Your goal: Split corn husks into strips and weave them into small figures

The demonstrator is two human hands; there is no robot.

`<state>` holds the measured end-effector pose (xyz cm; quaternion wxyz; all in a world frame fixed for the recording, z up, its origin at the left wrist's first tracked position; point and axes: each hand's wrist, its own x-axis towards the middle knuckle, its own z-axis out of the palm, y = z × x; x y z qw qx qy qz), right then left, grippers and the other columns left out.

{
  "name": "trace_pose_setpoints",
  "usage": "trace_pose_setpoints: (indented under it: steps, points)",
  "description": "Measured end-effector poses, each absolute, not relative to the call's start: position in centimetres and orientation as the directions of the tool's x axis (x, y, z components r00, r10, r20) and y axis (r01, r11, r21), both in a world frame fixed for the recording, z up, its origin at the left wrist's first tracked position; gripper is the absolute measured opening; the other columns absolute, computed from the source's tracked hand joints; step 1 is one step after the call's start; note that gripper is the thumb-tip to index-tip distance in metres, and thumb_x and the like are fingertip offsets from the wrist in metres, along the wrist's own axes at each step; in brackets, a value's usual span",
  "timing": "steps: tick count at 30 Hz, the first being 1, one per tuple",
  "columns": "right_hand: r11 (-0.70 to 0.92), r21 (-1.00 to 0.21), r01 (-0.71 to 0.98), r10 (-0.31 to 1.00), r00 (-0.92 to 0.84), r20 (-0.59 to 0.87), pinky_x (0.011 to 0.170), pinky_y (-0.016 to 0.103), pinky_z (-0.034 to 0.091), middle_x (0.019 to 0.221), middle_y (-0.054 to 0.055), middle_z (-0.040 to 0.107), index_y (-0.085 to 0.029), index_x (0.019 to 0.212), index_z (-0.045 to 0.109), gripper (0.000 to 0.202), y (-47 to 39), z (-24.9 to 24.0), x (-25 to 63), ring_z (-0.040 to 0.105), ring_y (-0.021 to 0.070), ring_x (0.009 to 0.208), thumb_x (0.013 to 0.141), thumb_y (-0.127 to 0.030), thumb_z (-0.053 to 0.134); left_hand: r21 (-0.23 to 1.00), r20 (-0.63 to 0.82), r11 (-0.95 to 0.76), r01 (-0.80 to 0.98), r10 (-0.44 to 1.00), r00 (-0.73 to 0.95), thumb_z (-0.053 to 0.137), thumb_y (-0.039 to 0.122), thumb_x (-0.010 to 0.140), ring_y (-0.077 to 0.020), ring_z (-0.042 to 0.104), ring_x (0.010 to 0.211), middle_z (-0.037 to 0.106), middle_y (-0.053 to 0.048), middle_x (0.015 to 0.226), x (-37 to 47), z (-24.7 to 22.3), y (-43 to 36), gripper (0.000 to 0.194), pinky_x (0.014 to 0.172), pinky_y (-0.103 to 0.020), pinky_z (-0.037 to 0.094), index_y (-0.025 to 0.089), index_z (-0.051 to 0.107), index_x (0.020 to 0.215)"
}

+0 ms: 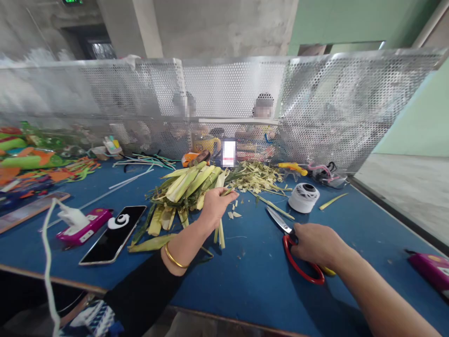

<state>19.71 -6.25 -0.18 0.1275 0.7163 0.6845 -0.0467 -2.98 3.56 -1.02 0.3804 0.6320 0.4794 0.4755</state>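
My left hand (216,206), with a gold bangle on its wrist, pinches a strip of green husk (227,191) between thumb and fingers. It is at the right edge of a heap of pale green corn husks (187,185). My right hand (314,243) is on the red-handled scissors (303,271), at the pivot and upper handle; its fingertips are partly hidden. The blades (278,219) point up and left over the blue table. Behind the scissors stands a spool of white thread (303,198). Small cut husk pieces (257,177) form a pile beyond my left hand.
On the left are a black phone (114,235), a magenta power strip (86,227) with a white cable, and colourful scraps (70,171). A perforated metal screen (231,84) crosses the back, with people behind it. Another magenta strip (430,271) is far right.
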Motion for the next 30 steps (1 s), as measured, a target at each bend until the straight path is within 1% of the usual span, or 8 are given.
trace_pose_setpoints:
  steps: [9,13,15,17,19,22,25,30]
  points:
    - [-0.028,-0.019,0.999,0.997,0.027,-0.071,0.068,0.034,0.042,0.098,0.020,0.069,-0.009,0.120,0.057,0.043,-4.9,-2.1,20.1,0.067,0.0320,0.089,0.078,-0.019,0.052,0.976,0.153,-0.147,0.159,0.988,-0.024,0.071,0.034,0.064,-0.0108,0.039,0.053,0.060,-0.002,0.060,-3.1,-0.2,3.5,0.017,0.047,-0.026,0.032,0.018,0.069,0.069]
    - [-0.015,-0.568,0.823,0.995,-0.045,-0.092,0.065,0.034,0.045,0.082,0.008,0.067,-0.015,0.120,0.060,0.045,-4.4,-2.1,20.2,0.062,0.0230,0.069,0.077,-0.030,0.056,0.975,0.159,-0.151,0.165,0.987,-0.037,0.070,0.034,0.064,-0.0102,0.039,0.051,0.058,0.000,0.057,-3.2,-0.6,4.0,0.018,0.048,-0.026,0.032,0.017,0.069,0.071]
    - [-0.057,-0.878,0.476,0.979,-0.146,-0.143,0.061,0.032,0.047,0.078,0.003,0.063,-0.018,0.118,0.060,0.047,-4.6,-2.0,19.9,0.055,0.0155,0.057,0.074,-0.032,0.062,0.964,0.194,-0.184,0.191,0.980,-0.037,0.070,0.035,0.064,-0.0106,0.040,0.052,0.058,0.000,0.057,-3.3,-0.7,4.1,0.019,0.049,-0.026,0.033,0.017,0.070,0.070]
    - [-0.107,-0.990,0.092,0.959,-0.254,-0.127,0.062,0.031,0.049,0.078,0.001,0.060,-0.020,0.114,0.061,0.045,-5.0,-1.9,19.3,0.050,0.0116,0.055,0.071,-0.032,0.068,0.949,0.235,-0.221,0.223,0.971,-0.036,0.070,0.035,0.065,-0.0115,0.043,0.055,0.061,0.000,0.059,-3.3,-0.8,4.2,0.019,0.051,-0.026,0.034,0.017,0.070,0.070]
    - [-0.135,-0.979,-0.156,0.947,-0.310,-0.081,0.065,0.031,0.050,0.076,-0.001,0.056,-0.021,0.106,0.063,0.039,-5.6,-1.8,18.4,0.048,0.0103,0.057,0.071,-0.034,0.073,0.936,0.266,-0.248,0.250,0.963,-0.040,0.070,0.036,0.066,-0.0128,0.046,0.057,0.063,-0.001,0.061,-3.3,-0.8,4.2,0.019,0.052,-0.027,0.035,0.017,0.070,0.070]
    - [-0.232,-0.912,-0.338,0.915,-0.394,-0.087,0.071,0.034,0.051,0.077,0.001,0.053,-0.021,0.100,0.064,0.047,-6.4,-1.6,16.9,0.049,0.0127,0.063,0.073,-0.060,0.069,0.916,0.302,-0.279,0.289,0.953,-0.038,0.069,0.037,0.068,-0.0147,0.051,0.059,0.064,-0.002,0.063,-3.3,-0.8,4.0,0.020,0.053,-0.027,0.036,0.016,0.069,0.069]
    - [-0.312,-0.858,-0.409,0.874,-0.478,-0.090,0.072,0.036,0.052,0.077,0.003,0.052,-0.021,0.097,0.064,0.066,-6.8,-1.4,16.3,0.052,0.0158,0.067,0.069,-0.080,0.056,0.894,0.322,-0.287,0.344,0.946,-0.048,0.069,0.037,0.070,-0.0155,0.053,0.060,0.063,-0.002,0.060,-3.2,-0.5,3.6,0.020,0.055,-0.027,0.037,0.016,0.069,0.068]
    - [-0.373,-0.822,-0.430,0.809,-0.584,-0.062,0.050,0.027,0.046,0.069,-0.001,0.049,-0.020,0.101,0.063,0.071,-6.9,-1.2,16.6,0.034,0.0068,0.043,0.079,-0.082,0.036,0.874,0.327,-0.283,0.394,0.944,-0.047,0.068,0.032,0.073,-0.0154,0.055,0.060,0.064,0.000,0.059,-3.1,-0.1,3.1,0.015,0.057,-0.026,0.040,0.017,0.070,0.070]
